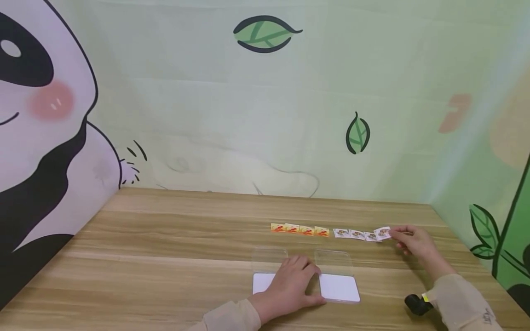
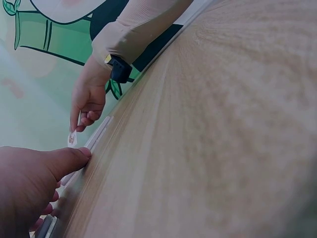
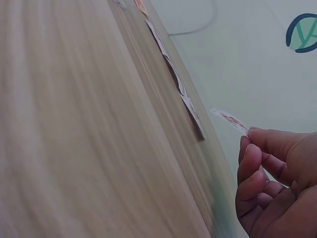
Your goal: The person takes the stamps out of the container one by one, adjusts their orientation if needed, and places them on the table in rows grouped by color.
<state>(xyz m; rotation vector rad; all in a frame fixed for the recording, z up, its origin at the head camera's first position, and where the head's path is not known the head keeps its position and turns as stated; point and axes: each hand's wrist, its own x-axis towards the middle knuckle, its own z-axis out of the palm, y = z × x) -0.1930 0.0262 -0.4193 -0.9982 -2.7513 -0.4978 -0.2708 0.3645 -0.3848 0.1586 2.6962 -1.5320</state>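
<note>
My right hand [image 1: 416,241] pinches a small white picture card [image 1: 382,233] between thumb and fingertips, at the right end of a row of similar white cards [image 1: 349,234]. In the right wrist view the pinched card [image 3: 230,119] is tilted and apart from the row. My left hand [image 1: 291,282] rests between two flat clear cases with raised transparent lids and white insides. It partly covers the left case [image 1: 262,281]. Its thumb and forefinger lie spread along the left edge of the right case [image 1: 340,288]. The left thumb [image 2: 69,159] is stretched out straight.
A row of yellow-and-red picture cards [image 1: 299,229] lies left of the white ones, behind the cases. The wood-grain table [image 1: 145,257] meets a printed cloth wall [image 1: 198,128] at its back. A black wrist camera [image 1: 418,304] hangs at the right sleeve.
</note>
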